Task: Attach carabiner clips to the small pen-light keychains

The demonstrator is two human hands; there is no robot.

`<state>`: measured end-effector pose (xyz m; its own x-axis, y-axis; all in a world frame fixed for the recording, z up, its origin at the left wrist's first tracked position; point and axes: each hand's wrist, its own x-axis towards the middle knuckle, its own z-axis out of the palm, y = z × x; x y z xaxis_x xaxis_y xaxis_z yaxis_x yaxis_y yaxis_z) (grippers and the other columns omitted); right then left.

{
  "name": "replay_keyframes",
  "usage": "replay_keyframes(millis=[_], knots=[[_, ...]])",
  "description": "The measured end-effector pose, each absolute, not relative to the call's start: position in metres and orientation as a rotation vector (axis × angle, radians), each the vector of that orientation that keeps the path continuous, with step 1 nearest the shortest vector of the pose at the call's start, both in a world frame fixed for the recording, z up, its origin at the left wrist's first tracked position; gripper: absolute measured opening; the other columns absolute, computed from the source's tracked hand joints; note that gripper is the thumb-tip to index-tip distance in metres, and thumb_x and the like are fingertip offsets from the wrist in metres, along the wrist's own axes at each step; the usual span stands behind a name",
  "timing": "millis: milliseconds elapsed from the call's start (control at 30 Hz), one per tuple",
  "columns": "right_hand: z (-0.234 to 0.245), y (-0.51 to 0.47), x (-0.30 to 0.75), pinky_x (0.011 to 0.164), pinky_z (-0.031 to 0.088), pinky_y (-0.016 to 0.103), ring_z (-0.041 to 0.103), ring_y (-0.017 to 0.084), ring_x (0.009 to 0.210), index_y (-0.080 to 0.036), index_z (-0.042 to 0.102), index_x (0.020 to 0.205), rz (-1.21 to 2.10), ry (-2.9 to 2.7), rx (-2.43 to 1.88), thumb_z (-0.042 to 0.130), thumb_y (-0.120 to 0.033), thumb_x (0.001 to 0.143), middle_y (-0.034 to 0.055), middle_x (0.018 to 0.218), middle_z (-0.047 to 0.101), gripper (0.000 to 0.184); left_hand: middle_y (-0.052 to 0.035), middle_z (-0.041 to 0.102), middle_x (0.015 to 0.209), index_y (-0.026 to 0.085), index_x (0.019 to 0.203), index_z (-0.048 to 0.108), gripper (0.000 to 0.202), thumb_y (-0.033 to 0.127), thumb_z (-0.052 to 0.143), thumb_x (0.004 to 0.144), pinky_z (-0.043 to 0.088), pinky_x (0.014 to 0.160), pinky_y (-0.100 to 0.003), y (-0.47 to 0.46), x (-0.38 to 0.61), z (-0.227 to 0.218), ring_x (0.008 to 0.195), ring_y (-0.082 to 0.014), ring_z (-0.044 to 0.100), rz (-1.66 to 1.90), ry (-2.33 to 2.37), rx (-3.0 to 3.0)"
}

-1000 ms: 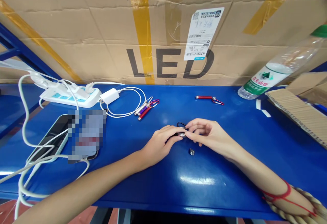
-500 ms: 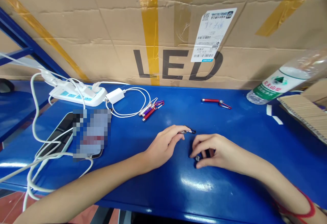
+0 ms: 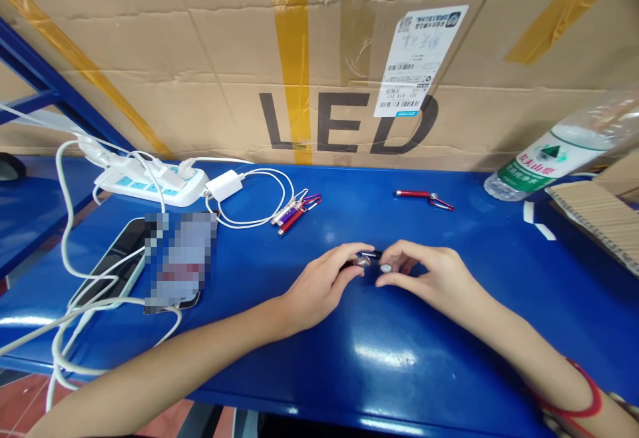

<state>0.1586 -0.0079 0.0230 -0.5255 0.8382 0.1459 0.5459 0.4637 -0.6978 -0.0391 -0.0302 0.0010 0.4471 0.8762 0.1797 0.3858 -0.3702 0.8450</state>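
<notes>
My left hand (image 3: 324, 283) is closed around a small black keychain flashlight (image 3: 363, 259), its open metal end pointing right. My right hand (image 3: 430, 277) pinches a small silver cap (image 3: 385, 267) between thumb and fingers, held just to the right of the flashlight's end. Both hands rest low over the blue table (image 3: 379, 358) near its middle.
A bundle of purple and red keychain flashlights (image 3: 294, 212) lies behind my left hand; a single red one (image 3: 423, 197) lies at the back right. A power strip (image 3: 150, 182), white charger cables (image 3: 254, 198) and a phone (image 3: 117, 258) sit left. A water bottle (image 3: 549, 155) and cardboard (image 3: 594, 218) stand right.
My right hand went down to the table, picked up the small silver cap, and has brought it back up beside the flashlight in my left hand.
</notes>
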Motion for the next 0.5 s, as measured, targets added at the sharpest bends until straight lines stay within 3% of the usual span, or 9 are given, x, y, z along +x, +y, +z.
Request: replay_keyframes(millis=[167, 400, 500], knots=[[0.0294, -0.0120, 0.1527, 0.057, 0.048, 0.025, 0.057, 0.014, 0.060, -0.023, 0.068, 0.078, 0.789, -2.134, -1.066, 0.061, -0.044, 0.072, 0.0027, 0.067, 0.061, 0.024, -0.0026, 0.060, 0.099, 0.022, 0.110, 0.050, 0.024, 0.026, 0.040, 0.088, 0.043, 0.083, -0.028, -0.0297, -0.0383, 0.0003, 0.091, -0.0141, 0.055, 0.847, 1.030, 2.046], [0.0234, -0.0136, 0.1519, 0.062, 0.050, 0.025, 0.057, 0.010, 0.063, -0.024, 0.063, 0.105, 0.940, -2.030, -1.012, 0.048, -0.027, 0.084, 0.0047, 0.089, 0.061, 0.025, -0.0022, 0.059, 0.085, 0.018, 0.100, 0.054, 0.019, 0.023, 0.040, 0.087, 0.043, 0.076, -0.025, -0.0291, -0.0375, 0.0011, 0.080, -0.0132, 0.054, 0.840, 1.101, 2.115], [0.0238, -0.0144, 0.1506, 0.060, 0.051, 0.024, 0.057, 0.010, 0.062, -0.023, 0.065, 0.099, 0.997, -2.006, -1.011, 0.050, -0.028, 0.083, 0.0043, 0.088, 0.061, 0.023, -0.0020, 0.059, 0.084, 0.019, 0.100, 0.054, 0.020, 0.022, 0.039, 0.088, 0.043, 0.075, -0.024, -0.0287, -0.0372, 0.0012, 0.079, -0.0130, 0.054, 0.838, 1.093, 2.110]])
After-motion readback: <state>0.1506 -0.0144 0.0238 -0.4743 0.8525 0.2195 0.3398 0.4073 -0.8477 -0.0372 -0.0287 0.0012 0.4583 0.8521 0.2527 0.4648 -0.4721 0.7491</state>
